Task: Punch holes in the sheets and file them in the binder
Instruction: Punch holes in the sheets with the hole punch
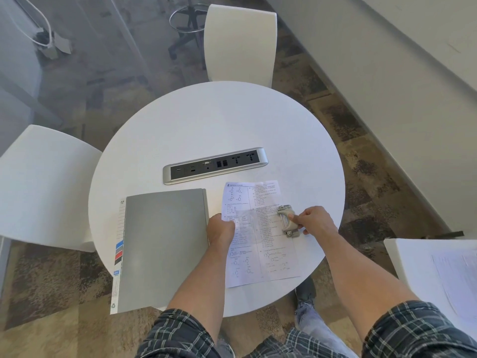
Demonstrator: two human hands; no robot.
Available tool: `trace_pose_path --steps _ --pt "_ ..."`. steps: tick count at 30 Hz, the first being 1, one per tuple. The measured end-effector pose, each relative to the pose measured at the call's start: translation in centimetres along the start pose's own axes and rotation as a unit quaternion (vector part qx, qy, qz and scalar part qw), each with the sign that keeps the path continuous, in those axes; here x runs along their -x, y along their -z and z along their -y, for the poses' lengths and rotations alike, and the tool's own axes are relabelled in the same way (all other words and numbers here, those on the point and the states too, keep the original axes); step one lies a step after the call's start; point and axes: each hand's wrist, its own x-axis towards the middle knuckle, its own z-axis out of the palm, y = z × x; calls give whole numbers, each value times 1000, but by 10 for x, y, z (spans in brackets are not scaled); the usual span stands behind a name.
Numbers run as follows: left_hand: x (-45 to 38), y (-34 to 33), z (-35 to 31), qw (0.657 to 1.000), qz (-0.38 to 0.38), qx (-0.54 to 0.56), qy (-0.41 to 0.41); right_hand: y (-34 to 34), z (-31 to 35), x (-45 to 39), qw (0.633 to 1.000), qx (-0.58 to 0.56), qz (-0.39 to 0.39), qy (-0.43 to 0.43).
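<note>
A printed sheet (258, 244) with chemistry diagrams lies on the round white table (214, 120), near its front edge. My left hand (220, 229) pinches the sheet's left edge. A small grey hole punch (287, 221) sits at the sheet's right edge, and my right hand (313, 220) grips it from the right. To the left of the sheet lies a closed grey binder (162, 249) with a labelled index strip along its left side.
A silver power and data socket strip (215, 165) is set into the table's middle. White chairs stand at the far side (240, 45) and at the left (44, 182). More sheets (454, 277) lie on a white surface at the right.
</note>
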Motion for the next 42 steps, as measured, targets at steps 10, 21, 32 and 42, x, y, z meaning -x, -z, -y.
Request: trace_pose_path --steps 10,21,32,42 --pt "4 0 3 999 -4 41 36 -7 -2 5 999 37 -34 2" --pt "3 4 6 997 13 60 49 6 18 15 980 192 -24 37" --pt "4 7 8 996 16 76 47 18 29 9 954 293 -23 54" --pt "0 5 12 992 15 109 55 18 29 -1 937 346 -29 28"
